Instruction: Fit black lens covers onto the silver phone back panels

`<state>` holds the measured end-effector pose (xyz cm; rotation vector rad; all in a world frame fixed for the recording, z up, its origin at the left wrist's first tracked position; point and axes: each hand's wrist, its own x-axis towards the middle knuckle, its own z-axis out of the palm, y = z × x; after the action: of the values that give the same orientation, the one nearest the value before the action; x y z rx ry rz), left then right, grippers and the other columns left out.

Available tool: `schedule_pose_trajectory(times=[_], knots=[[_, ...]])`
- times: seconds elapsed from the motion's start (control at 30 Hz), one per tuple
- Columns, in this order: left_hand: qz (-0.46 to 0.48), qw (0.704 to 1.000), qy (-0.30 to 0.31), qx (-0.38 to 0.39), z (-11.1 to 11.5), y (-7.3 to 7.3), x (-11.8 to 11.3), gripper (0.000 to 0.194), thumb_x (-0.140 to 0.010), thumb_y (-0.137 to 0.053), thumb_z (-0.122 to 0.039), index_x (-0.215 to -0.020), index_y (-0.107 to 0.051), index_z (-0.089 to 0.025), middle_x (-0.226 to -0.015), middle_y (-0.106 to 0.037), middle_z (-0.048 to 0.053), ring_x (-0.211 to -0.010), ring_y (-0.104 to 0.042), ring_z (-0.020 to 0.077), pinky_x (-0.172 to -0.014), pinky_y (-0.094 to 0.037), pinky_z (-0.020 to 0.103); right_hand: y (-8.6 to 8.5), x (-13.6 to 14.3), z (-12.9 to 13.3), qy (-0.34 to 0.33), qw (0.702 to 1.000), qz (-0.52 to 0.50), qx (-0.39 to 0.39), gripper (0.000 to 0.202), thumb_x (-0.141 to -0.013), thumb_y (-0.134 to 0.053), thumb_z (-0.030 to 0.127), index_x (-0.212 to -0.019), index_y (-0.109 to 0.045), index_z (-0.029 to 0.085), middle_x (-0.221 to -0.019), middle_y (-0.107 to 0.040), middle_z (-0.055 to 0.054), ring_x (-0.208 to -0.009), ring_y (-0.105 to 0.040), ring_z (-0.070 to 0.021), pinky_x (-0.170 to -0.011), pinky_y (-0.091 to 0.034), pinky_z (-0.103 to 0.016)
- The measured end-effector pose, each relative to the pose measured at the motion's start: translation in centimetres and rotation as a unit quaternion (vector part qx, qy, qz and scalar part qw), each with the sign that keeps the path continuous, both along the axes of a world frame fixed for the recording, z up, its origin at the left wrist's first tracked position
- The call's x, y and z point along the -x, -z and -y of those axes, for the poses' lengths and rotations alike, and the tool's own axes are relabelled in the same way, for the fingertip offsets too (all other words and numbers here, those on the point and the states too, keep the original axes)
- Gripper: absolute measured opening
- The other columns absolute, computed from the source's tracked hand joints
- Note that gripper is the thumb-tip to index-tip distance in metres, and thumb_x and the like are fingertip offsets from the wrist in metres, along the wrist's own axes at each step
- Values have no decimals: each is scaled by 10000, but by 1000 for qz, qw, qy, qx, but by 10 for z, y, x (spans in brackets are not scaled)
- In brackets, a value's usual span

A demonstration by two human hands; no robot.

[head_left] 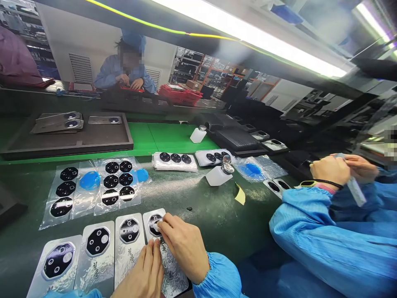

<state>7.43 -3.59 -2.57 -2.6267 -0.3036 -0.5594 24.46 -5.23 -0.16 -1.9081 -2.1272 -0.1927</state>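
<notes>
Two bare hands meet over the rightmost of four silver panels lined up along the bottom of the frame. The right hand (184, 244) has its thumb and fingers bunched at the black octagonal plate (151, 224) near the top of that right-hand panel (175, 269); I cannot tell whether it pinches anything. The left hand (144, 265) lays its fingers straight and close together on the panel's left edge, thumb out of sight, so I can't say whether it grips.

The other three panels (124, 253) lie just beside it, to the left, each with a dark plate. Beyond them on the green table (214, 223), clear sheets (72, 188) carry black octagonal pieces at centre left. A white bottle (218, 176) stands right of centre, with a curled yellow strip (240, 194) near it. A tray (107, 136) holding more silver panels sits at upper left. At the right edge, a co-worker's hands (330, 171) hold a pale strip (356, 191). At upper left, another person in blue (105, 73) bends over something red.
</notes>
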Motion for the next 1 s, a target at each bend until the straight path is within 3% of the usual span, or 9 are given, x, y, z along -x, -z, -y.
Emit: schedule_pose_trajectory(times=[0.3,0.67,1.0], knots=[[13,1000,3,3,-1,2,0,645,-712,-689,-674,-973,-774,-91,-1095,-735,177,-1035,-658,313,-949,-394,434,0,0,1,6,1000,-20,3,128,-930,-576,122,-858,-628,215,-844,-661,11,-709,-593,-141,-552,-291,-290],[0,1000,6,16,2,27,2,722,-709,-684,-695,-1036,-745,-55,-1211,-659,256,-1128,-613,393,-1016,-362,518,-5,1,-3,24,999,-18,26,58,-908,-649,177,-879,-663,226,-880,-681,23,-745,-618,-135,-575,-339,-267],[-30,997,-26,62,11,26,1,745,-715,-716,-660,-1124,-718,-38,-1292,-610,275,-1190,-579,417,-1048,-338,530,-4,1,-4,20,997,-62,46,79,-915,-638,175,-926,-693,230,-890,-690,19,-773,-655,-126,-603,-397,-226]])
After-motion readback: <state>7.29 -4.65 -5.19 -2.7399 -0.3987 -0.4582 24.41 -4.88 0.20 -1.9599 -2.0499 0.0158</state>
